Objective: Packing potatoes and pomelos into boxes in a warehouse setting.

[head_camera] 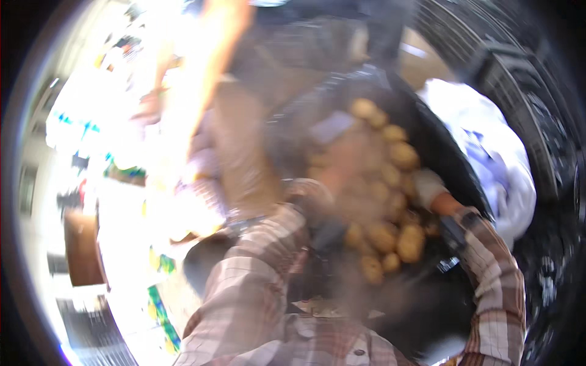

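Potatoes (382,235) lie in a heap in a dark container (435,288), which looks lined with black plastic. My left hand (343,155) reaches over the left side of the heap and is strongly blurred. Next to its fingers is a flat pale object (333,126); whether the hand grips it is unclear. My right hand (429,188), in what looks like a pale glove, touches or nearly touches the potatoes at the right edge. Its fingertips are hard to make out. Both my arms wear plaid sleeves, with a dark band at the right wrist.
Left of the container stands a brown cardboard panel (242,146). A white plastic bag (485,160) bulges at the right, beside black plastic crates (517,91). Another person's arm (224,50), overexposed, extends down from the top; a further hand (151,105) shows at the left among bright goods.
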The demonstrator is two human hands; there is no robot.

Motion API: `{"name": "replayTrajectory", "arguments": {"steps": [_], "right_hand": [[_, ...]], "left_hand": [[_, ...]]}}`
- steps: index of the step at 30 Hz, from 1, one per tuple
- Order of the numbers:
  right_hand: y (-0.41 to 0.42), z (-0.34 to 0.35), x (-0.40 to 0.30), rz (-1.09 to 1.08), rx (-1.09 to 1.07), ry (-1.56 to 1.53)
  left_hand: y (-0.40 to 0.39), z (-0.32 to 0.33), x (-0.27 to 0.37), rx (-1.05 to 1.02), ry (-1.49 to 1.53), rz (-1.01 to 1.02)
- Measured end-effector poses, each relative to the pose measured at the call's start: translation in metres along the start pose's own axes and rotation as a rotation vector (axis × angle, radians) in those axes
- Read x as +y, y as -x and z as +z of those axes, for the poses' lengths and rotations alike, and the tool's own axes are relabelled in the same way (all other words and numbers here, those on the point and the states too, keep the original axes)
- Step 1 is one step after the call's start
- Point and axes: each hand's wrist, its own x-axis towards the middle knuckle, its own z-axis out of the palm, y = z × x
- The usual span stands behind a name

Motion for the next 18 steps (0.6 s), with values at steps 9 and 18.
{"name": "replayTrajectory", "arguments": {"steps": [9, 18], "right_hand": [[0.015, -0.004, 0.003, 0.281, -0.268, 0.088], [0.02, -0.01, 0.01, 0.458, -0.072, -0.214]], "left_hand": [[0.117, -0.142, 0.033, -0.25, 1.776, -0.639], [0.13, -0.15, 0.056, -0.227, 2.063, -0.764]]}}
